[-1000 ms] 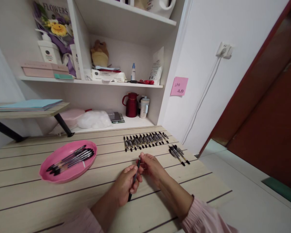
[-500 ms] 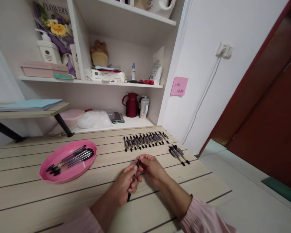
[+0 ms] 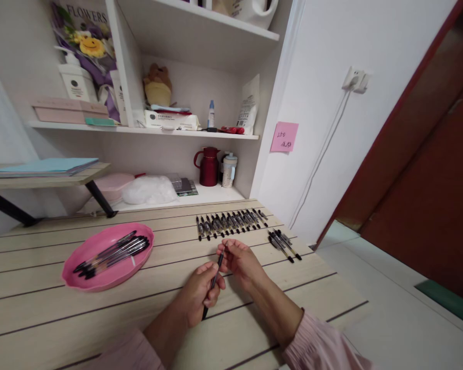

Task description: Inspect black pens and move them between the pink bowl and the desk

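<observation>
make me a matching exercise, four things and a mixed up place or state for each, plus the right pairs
Column one
1. left hand
2. pink tray
3. dark red jug
4. pink note

Column two
A. stuck on a white upright surface
B. closed around a pen
C. on a shelf, beside a light-coloured cup
D. on the table, with several pens inside

Pairs: 1-B, 2-D, 3-C, 4-A

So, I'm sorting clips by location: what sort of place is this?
Likely a desk in a home or dormitory: shelves behind it hold a plush toy, a pump bottle and a dark red jug.
</observation>
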Demonstrator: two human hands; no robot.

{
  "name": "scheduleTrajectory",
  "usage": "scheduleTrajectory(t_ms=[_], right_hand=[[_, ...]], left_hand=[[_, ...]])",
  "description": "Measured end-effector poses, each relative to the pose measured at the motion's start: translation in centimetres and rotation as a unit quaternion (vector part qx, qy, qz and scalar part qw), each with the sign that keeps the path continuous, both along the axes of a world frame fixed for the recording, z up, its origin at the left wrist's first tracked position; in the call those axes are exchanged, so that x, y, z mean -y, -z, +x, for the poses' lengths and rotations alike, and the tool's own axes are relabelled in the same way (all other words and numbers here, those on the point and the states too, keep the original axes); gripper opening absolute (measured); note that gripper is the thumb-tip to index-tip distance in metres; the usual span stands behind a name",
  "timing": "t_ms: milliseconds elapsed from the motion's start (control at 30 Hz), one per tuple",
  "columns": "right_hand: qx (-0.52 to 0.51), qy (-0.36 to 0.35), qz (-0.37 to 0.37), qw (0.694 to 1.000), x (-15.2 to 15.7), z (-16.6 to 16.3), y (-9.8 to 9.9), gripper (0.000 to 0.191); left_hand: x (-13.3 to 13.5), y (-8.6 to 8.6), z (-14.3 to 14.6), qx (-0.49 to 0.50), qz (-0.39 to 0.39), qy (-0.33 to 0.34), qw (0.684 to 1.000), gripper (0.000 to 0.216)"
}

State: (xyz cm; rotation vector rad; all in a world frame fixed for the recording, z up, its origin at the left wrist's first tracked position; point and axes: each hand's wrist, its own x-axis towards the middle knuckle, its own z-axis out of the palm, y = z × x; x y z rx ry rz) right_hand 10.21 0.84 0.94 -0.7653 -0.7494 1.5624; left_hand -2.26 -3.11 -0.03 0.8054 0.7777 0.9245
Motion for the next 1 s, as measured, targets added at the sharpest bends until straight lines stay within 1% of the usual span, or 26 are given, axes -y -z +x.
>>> scheduleTrajectory(t_ms=[67,167,233,267,300,333,367,400,433,467,533,567,600,633,667,700,867,1000], right_hand=[[0.004,0.041,0.001,0.999,-0.4,0.5,-0.1,0.028],[0.068,0.085,-0.001,0.994,-0.9,2.0,-0.1,0.03],[0.154,0.1,-0.007,0.983,-1.1,3.4,0.3,0.028],[0.212,0.104,-0.006,0.972,-1.1,4.3,0.6,0.024],[0.28,0.108,0.002,0.954,-1.1,5.2,0.9,0.02],[0.354,0.113,0.018,0.928,-0.9,6.2,1.2,0.015],[0.432,0.119,0.041,0.893,-0.6,7.2,1.5,0.01],[0.507,0.123,0.067,0.85,-0.2,8.2,1.7,0.005],[0.577,0.124,0.091,0.802,0.3,9.1,1.9,0.006],[0.639,0.118,0.108,0.752,0.8,9.9,1.9,0.012],[0.735,0.101,0.119,0.66,1.9,10.9,1.8,0.021],[0.768,0.093,0.117,0.623,2.4,11.3,1.6,0.024],[0.793,0.087,0.112,0.593,2.9,11.5,1.5,0.025],[0.81,0.083,0.107,0.571,3.2,11.7,1.3,0.025],[0.82,0.081,0.101,0.558,3.4,11.8,1.2,0.025],[0.825,0.08,0.096,0.552,3.5,12.0,1.1,0.025],[0.821,0.1,0.073,0.557,3.0,13.6,1.2,0.022],[0.818,0.136,0.046,0.557,2.4,15.2,1.0,0.02]], left_hand=[[0.0,0.0,-0.1,-0.002,-0.004,0.001,1.0,0.025],[0.0,-0.1,-0.2,-0.007,-0.009,0.003,1.0,0.025],[0.1,-0.2,-0.2,-0.012,-0.01,0.003,1.0,0.025],[0.1,-0.2,-0.2,-0.014,-0.011,0.003,1.0,0.025],[0.1,-0.3,-0.2,-0.017,-0.012,0.004,1.0,0.025],[0.1,-0.3,-0.2,-0.019,-0.013,0.004,1.0,0.024],[0.1,-0.3,-0.2,-0.021,-0.014,0.005,1.0,0.024],[0.0,-0.3,-0.2,-0.023,-0.014,0.006,1.0,0.024],[0.0,-0.3,-0.2,-0.025,-0.014,0.008,1.0,0.023],[0.0,-0.3,-0.1,-0.026,-0.014,0.01,1.0,0.023],[0.0,-0.3,-0.1,-0.027,-0.011,0.013,1.0,0.023],[0.0,-0.3,-0.1,-0.026,-0.01,0.014,1.0,0.022],[0.0,-0.3,-0.1,-0.027,-0.009,0.013,1.0,0.022],[0.0,-0.3,0.0,-0.027,-0.008,0.011,1.0,0.022],[0.1,-0.3,0.0,-0.029,-0.007,0.009,1.0,0.023],[0.1,-0.4,0.1,-0.031,-0.007,0.005,0.999,0.023],[0.2,-0.5,0.1,-0.031,-0.008,-0.012,0.999,0.025],[0.1,-0.4,0.1,-0.035,-0.007,-0.006,0.999,0.025]])
